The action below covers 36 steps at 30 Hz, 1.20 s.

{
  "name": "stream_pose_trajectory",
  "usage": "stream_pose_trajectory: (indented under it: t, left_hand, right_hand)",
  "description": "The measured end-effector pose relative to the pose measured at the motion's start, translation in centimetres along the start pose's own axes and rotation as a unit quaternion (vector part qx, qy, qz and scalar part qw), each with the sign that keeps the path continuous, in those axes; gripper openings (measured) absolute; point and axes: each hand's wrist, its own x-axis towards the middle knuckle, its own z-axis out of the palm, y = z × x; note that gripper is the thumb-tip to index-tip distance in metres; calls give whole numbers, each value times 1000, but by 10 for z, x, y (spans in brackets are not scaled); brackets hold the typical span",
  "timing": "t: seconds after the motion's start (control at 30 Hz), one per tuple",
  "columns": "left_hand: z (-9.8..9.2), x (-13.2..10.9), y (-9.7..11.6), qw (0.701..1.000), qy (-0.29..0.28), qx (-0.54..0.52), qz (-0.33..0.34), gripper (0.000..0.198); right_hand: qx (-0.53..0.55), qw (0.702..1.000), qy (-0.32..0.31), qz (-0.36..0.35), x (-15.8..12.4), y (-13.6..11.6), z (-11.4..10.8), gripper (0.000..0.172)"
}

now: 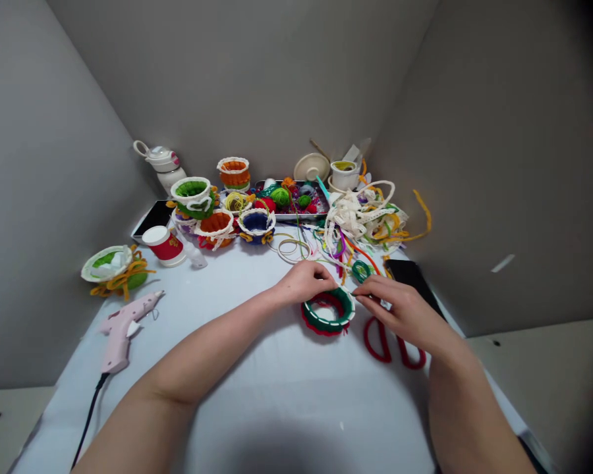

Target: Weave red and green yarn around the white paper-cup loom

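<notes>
A small round woven yarn basket (348,309), dark green with white stitches along the rim and red around the bottom, sits in the middle of the table. My left hand (309,282) is closed on the far left part of its rim, thumb and fingers pinching the edge. Just right of the basket, my right hand (393,306) is closed in a pinch, fingertips close to the rim; whatever is between them is too small to make out. Behind these fingers lies a coil of green yarn (360,271). Red-handled scissors (378,342) rest under my right hand, their blades hidden.
A pink glue gun (121,329) with a black cord lies left. Several finished yarn baskets (215,227), a red-and-white cup (164,246) and a bottle (168,168) stand behind it. Further back are a tray of yarn balls (321,209), tangled trims (356,214) and a black phone (412,276).
</notes>
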Motion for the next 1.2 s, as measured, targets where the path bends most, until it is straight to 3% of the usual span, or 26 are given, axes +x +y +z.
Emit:
stream_pose_trajectory:
  t: [0.33,0.8,1.2]
  left_hand:
    - [3,-3,3,1000,4,3,-6,23]
    - [5,-3,2,1000,-3,15,-1,24]
    - [6,-3,0,1000,4,10,1,24]
  right_hand:
    - [-23,1000,20,-7,4,-9,6,17]
    - [-190,980,6,-60,3,-18,9,25]
    - [-157,983,4,-93,-6,-20,0,24]
